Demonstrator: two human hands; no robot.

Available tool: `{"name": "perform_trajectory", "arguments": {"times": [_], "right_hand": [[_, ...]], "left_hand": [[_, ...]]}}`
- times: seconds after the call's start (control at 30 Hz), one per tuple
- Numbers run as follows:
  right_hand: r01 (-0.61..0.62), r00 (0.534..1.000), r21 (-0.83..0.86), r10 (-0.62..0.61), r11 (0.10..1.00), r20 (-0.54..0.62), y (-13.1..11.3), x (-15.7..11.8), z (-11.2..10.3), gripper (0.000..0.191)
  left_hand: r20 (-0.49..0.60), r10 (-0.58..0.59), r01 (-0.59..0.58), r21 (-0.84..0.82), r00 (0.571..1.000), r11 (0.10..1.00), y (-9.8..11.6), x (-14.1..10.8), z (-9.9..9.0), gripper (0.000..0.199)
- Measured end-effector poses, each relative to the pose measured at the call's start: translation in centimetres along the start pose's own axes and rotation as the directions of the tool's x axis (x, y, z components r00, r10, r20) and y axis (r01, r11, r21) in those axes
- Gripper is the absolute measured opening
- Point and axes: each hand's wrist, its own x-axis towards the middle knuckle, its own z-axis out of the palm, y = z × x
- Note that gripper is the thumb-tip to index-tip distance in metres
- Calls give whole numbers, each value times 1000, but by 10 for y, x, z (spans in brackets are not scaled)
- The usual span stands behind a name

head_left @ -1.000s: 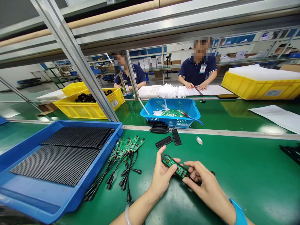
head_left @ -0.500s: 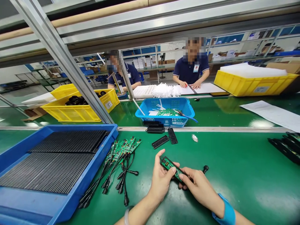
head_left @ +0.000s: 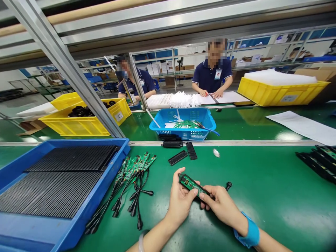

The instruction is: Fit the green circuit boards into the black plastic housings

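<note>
A green circuit board (head_left: pixel 191 184) lies in a narrow black plastic case, held tilted above the bench. My left hand (head_left: pixel 181 203) is closed around its far end, thumb pressing on the board. At the near end my right hand (head_left: pixel 219 202) grips the same case, its thumb on the board too. A black cable connector (head_left: pixel 229 184) sticks out beyond my right hand. To the left lies a pile of loose circuit boards (head_left: pixel 138 164) with black cables (head_left: pixel 135 203). Several black case pieces (head_left: pixel 178 158) rest on the bench ahead of my hands.
A blue tray (head_left: pixel 65 231) with rows of black slats stands at left. Ahead is a blue basket (head_left: pixel 210 120) with green and white strips. A small clear packet (head_left: pixel 216 153) lies nearby; filled black cases (head_left: pixel 316 162) sit at right. Two people work across the bench.
The view has shifted slightly. Both hands stay on the case, and the board appears to sit a little deeper in it, with both thumbs still pressing.
</note>
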Motion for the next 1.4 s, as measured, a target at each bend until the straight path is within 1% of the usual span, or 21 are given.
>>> {"name": "perform_trajectory", "arguments": {"times": [0.1, 0.13, 0.2, 0.27, 0.3, 0.37, 0.43, 0.47, 0.57, 0.67, 0.7, 0.77, 0.83, 0.9, 0.97, 1.03, 1.07, 1.13, 1.2, 1.3, 1.4], "right_hand": [[-5, 1000, 11, 6, 1000, -20, 0, 2, 0, 36], [-3, 1000, 44, 3, 999, 1, 0, 3, -1, 36], [-5, 996, 135, -6, 991, 84, 0, 4, -3, 37], [-14, 987, 180, -15, 984, 159, -1, 3, -7, 43], [-6, 987, 157, -20, 988, 162, -2, 1, -9, 46], [58, 994, 15, -59, 998, 93, -5, -2, -12, 51], [144, 990, -166, -144, 976, 13, -8, -6, -15, 55], [183, 982, -231, -189, 956, -4, -10, -7, -16, 55], [247, 967, -297, -253, 922, 17, -14, -9, -16, 49], [215, 977, -222, -206, 951, 63, -16, -11, -15, 44], [191, 979, -160, -176, 969, 103, -17, -11, -15, 43], [157, 968, -14, -152, 987, 198, -20, -13, -17, 44], [146, 952, 94, -165, 985, 259, -24, -14, -23, 44], [134, 948, 138, -168, 981, 272, -27, -15, -31, 43], [128, 962, 124, -154, 984, 225, -28, -15, -38, 42], [167, 981, 38, -170, 985, 96, -26, -15, -40, 41], [201, 980, -35, -201, 979, 17, -23, -15, -39, 41], [282, 944, -214, -310, 935, -109, -17, -15, -34, 40], [363, 884, -357, -439, 861, -160, -12, -16, -28, 38], [449, 790, -434, -574, 781, -215, -8, -16, -22, 34], [480, 715, -455, -635, 750, -292, -10, -16, -22, 32]], "left_hand": [[-1, 0, 0, 11, 1000, 1000, 0, 1, 0, 76], [0, -2, 2, 10, 1000, 1000, 1, 2, -1, 77], [15, -17, 17, -15, 1000, 1000, 3, 3, -4, 82], [64, -41, 45, -62, 997, 997, 5, 5, -8, 89], [92, -47, 54, -83, 995, 995, 7, 5, -9, 93], [116, -43, 55, -104, 992, 993, 10, 6, -11, 96], [82, -32, 41, -106, 996, 994, 12, 8, -11, 93], [63, -31, 38, -108, 998, 993, 12, 8, -10, 92], [70, -73, 81, -121, 995, 989, 13, 9, -8, 88], [129, -149, 162, -100, 980, 982, 16, 8, -10, 87], [156, -174, 188, -78, 972, 979, 18, 8, -12, 87], [226, -219, 230, -26, 949, 973, 23, 8, -18, 84], [310, -239, 241, 33, 920, 970, 29, 8, -26, 81], [375, -248, 237, 76, 893, 969, 34, 9, -33, 79], [382, -256, 241, 86, 888, 967, 37, 10, -37, 79], [331, -239, 236, 51, 913, 970, 37, 11, -37, 76], [299, -222, 224, 25, 928, 974, 36, 11, -35, 73], [232, -182, 192, -21, 956, 981, 32, 11, -31, 64], [170, -156, 167, -54, 973, 984, 28, 12, -27, 54], [83, -110, 117, -84, 990, 990, 24, 14, -24, 45], [36, -69, 72, -104, 997, 992, 22, 16, -24, 44]]}}
